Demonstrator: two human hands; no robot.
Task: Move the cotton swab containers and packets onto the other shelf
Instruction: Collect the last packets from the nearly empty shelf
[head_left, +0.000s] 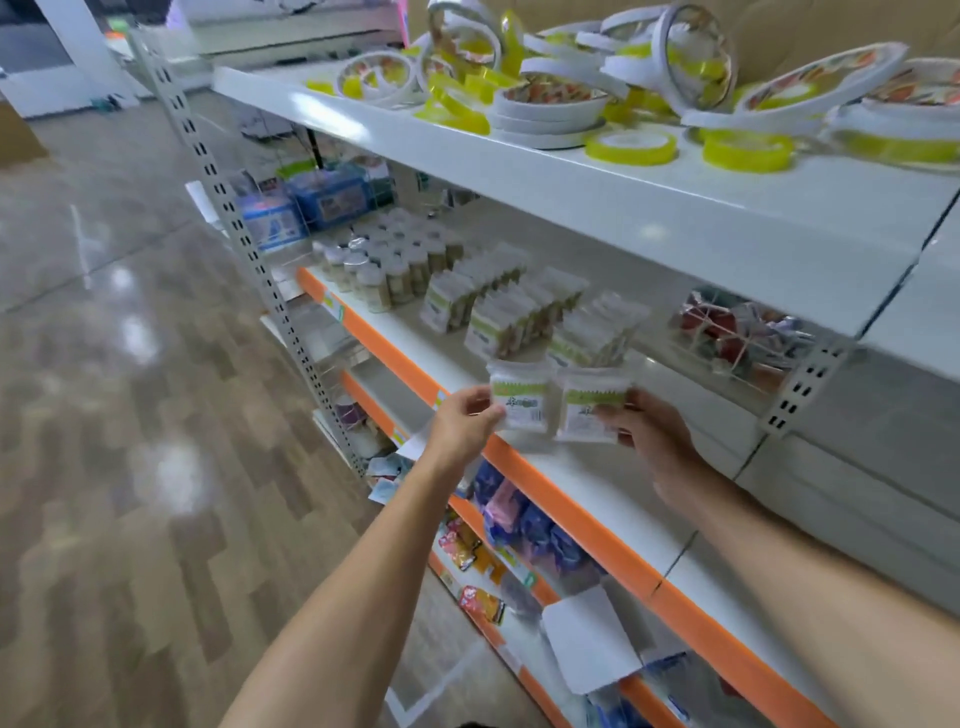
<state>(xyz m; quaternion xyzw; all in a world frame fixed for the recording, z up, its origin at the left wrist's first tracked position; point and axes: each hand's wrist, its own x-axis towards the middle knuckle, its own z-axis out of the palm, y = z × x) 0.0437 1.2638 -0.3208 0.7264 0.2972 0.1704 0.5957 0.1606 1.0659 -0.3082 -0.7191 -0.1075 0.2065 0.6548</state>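
Each hand pinches one swab packet: left hand (464, 422), left packet (521, 397); right hand (649, 436), right packet (592, 410). Edge-only grips could slip, knocking the packet rows (524, 306) just beyond.

A: Which items are lifted off the shelf?

B: Two cotton swab packets: flat, clear-white squares with a green band near the top. The left packet (521, 402) is upright, label facing out, pinched at its left edge by the left hand (464, 423). The right packet (589, 410), just beside it and about level with it, is held at its right edge by the right hand (652, 436). Both hang above the front edge of the middle shelf (582, 467).

A: And the stock at rest?

B: Behind them, rows of upright packets (519, 317) stand on that shelf. Further left, a block of round clear containers (395, 265) with white lids stands upright, close-packed. Print is too blurred to read.
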